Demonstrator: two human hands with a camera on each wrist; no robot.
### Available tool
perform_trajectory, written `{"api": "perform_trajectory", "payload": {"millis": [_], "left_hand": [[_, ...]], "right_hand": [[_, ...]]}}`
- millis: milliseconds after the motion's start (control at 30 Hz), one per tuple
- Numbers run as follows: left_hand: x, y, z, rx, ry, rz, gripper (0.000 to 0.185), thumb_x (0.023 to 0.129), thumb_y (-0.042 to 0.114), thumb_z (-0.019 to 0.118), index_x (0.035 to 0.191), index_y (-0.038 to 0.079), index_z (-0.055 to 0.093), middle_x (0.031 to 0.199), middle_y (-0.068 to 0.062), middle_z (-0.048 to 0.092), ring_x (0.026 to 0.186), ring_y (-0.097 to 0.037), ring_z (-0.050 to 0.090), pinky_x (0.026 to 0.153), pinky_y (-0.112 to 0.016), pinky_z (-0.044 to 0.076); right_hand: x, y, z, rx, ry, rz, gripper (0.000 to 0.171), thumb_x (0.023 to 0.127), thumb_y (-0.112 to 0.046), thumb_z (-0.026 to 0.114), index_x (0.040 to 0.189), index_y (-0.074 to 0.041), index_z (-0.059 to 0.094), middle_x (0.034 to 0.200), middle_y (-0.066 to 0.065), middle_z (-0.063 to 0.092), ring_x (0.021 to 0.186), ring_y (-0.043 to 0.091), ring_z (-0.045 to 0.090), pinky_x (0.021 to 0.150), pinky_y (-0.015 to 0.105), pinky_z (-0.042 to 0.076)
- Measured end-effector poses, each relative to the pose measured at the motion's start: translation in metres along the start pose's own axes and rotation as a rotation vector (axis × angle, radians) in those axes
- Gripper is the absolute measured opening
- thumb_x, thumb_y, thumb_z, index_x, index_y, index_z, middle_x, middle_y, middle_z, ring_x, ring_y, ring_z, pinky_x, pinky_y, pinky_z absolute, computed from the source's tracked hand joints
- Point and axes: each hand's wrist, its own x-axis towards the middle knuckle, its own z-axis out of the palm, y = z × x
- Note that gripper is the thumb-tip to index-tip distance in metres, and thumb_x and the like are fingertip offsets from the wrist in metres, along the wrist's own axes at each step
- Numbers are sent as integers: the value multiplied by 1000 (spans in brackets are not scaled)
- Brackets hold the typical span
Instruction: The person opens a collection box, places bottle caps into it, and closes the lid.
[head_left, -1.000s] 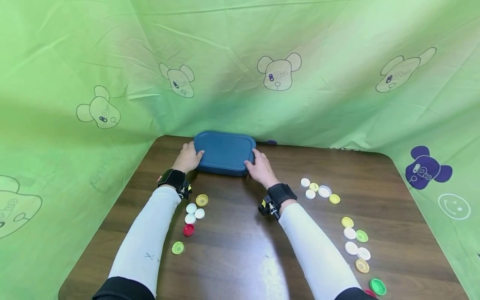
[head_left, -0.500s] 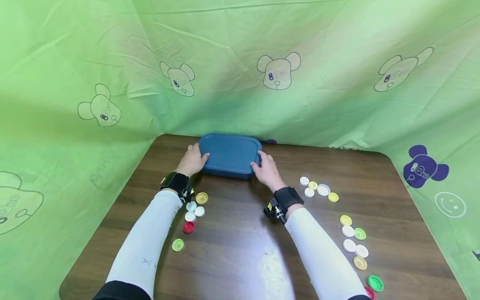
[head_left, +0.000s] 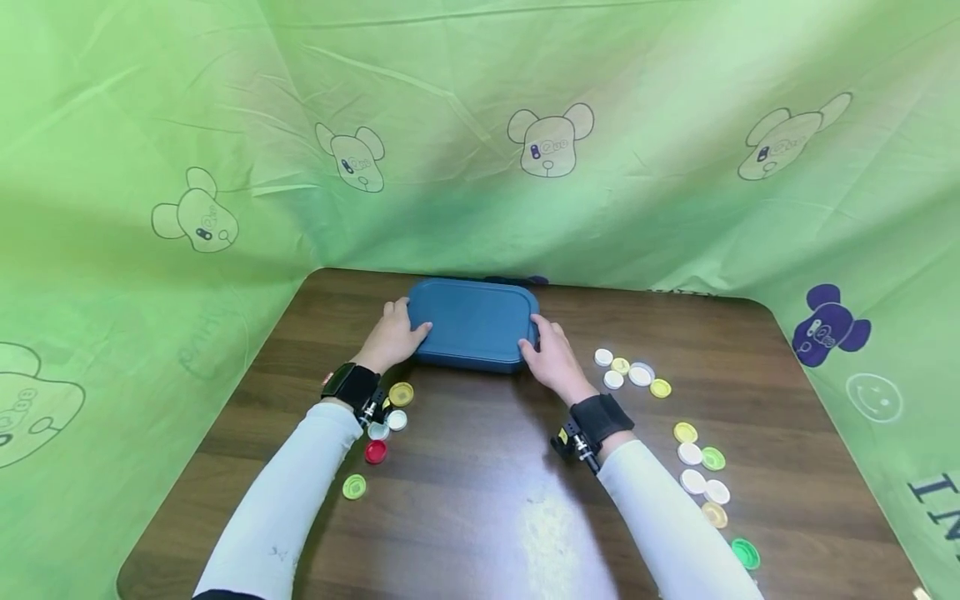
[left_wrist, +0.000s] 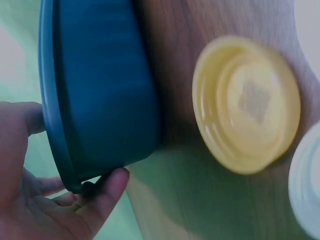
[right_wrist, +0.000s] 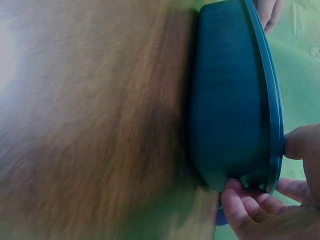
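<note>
A blue lidded box stands near the back edge of the table, its lid on. My left hand grips its left end, thumb on the lid's edge and fingers curled under the rim, as the left wrist view shows. At the right end my right hand holds the box the same way; in the right wrist view the thumb touches the lid and the fingertips press the side wall. A yellow bottle cap lies just in front of the box, beneath my left wrist.
Close to my left forearm lie white caps, a red cap and a light green cap. Several white, yellow and green caps are scattered along the right side, among them a green cap. A green printed curtain hangs behind the brown table.
Both hands have moved the blue box to the right and slightly toward me, keeping their grip on its ends. The head view has shifted a little.
</note>
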Motion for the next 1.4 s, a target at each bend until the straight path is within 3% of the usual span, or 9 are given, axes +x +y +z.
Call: {"api": "perform_trajectory", "payload": {"millis": [200,533,833,1067,1400], "left_hand": [[-10,10,5,-2,-41,13,82,104,42,52,158,-8,14,152,-34,25,130,-46,50,109,-54,42],[-41,28,13,1,-66,20,83,104,42,53,158,-7,14,150,-32,29,130,-44,49,106,-54,44],[-69,41,24,3,-80,34,82,103,42,54,158,-7,16,145,-29,34,115,-37,55,97,-50,50],[-93,52,33,23,-47,73,83,102,41,58,156,-9,21,143,-30,37,116,-36,56,94,-48,51],[-131,67,45,45,2,116,80,99,38,64,152,-12,30,133,-30,46,101,-34,59,85,-47,54]], "right_hand": [[-18,0,-11,-35,-15,27,63,103,-24,55,157,-3,31,147,28,43,134,38,47,113,51,37],[-56,1,-24,-113,-12,36,64,101,-23,58,156,-1,33,143,30,46,125,39,52,107,54,43],[-85,9,-31,-142,-16,46,64,101,-20,57,156,2,32,143,31,46,128,42,51,107,56,42],[-112,11,-39,-162,3,29,63,100,-17,59,153,4,35,141,33,48,127,45,52,106,58,42],[-157,11,-49,-204,14,39,62,98,-16,62,150,8,38,136,34,52,122,47,56,101,59,46]]}}
